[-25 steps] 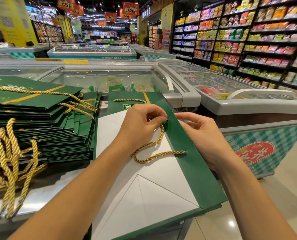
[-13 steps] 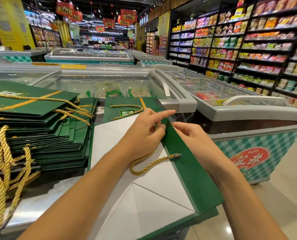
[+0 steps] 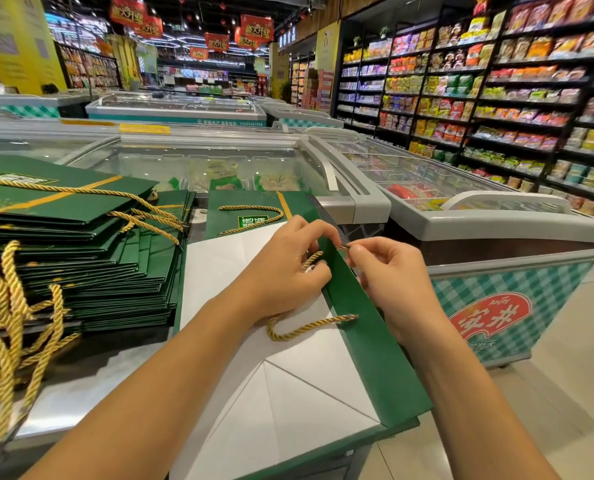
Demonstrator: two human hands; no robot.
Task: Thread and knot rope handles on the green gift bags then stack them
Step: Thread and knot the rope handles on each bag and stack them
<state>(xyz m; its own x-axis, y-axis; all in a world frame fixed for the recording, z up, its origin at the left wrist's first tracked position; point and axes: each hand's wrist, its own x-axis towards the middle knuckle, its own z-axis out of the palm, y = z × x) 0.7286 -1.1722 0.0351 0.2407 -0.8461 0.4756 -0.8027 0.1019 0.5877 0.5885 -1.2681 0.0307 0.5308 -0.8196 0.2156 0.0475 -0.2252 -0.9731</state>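
A flat green gift bag (image 3: 371, 344) lies open before me, its white inside (image 3: 254, 386) facing up. A gold rope (image 3: 306, 329) loops across the white paper, one end stuck in the green flap's lower hole. My left hand (image 3: 288, 271) pinches the rope at the upper hole from the inner side. My right hand (image 3: 389, 275) pinches the rope tip poking out past the flap's edge. A tall stack of finished green bags (image 3: 81, 251) with gold handles sits to the left. Another green bag (image 3: 250, 211) lies behind.
Loose gold ropes (image 3: 8, 327) hang over the freezer's front edge at left. The bags rest on a glass-topped chest freezer (image 3: 198, 161); a second freezer (image 3: 496, 230) stands right. Stocked shelves (image 3: 496, 91) line the aisle beyond a tiled floor (image 3: 558, 393).
The rope end has come through the upper hole in the green flap. My right hand rose from under the flap and now pinches the tip. The loop has shortened.
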